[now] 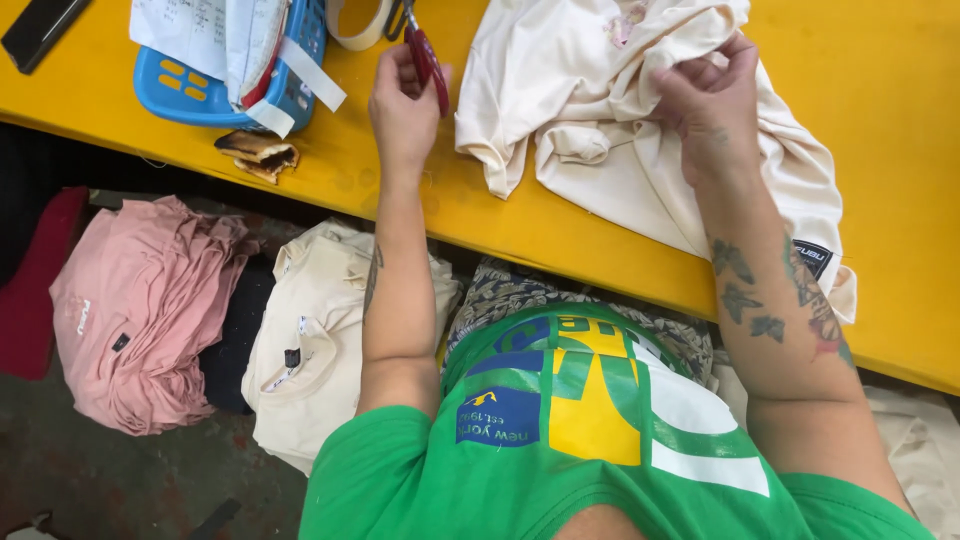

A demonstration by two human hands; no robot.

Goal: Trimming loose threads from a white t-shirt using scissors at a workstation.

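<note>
Our left hand point(400, 105) is closed around red-handled scissors point(428, 60), blades pointing away from us. A blue basket point(175, 85) lies to its left and a tape roll point(355, 25) just beyond it. Right of that grip, the cream garment point(590, 130) lies bunched on the yellow surface point(880, 120). Our right hand point(705, 100) pinches a fold at its far side. We judge inspection and trimming is in hand, and a cut calls for bringing the blades to the pinched spot. The surface's near edge runs under both wrists, and open room lies right of the right grip.
</note>
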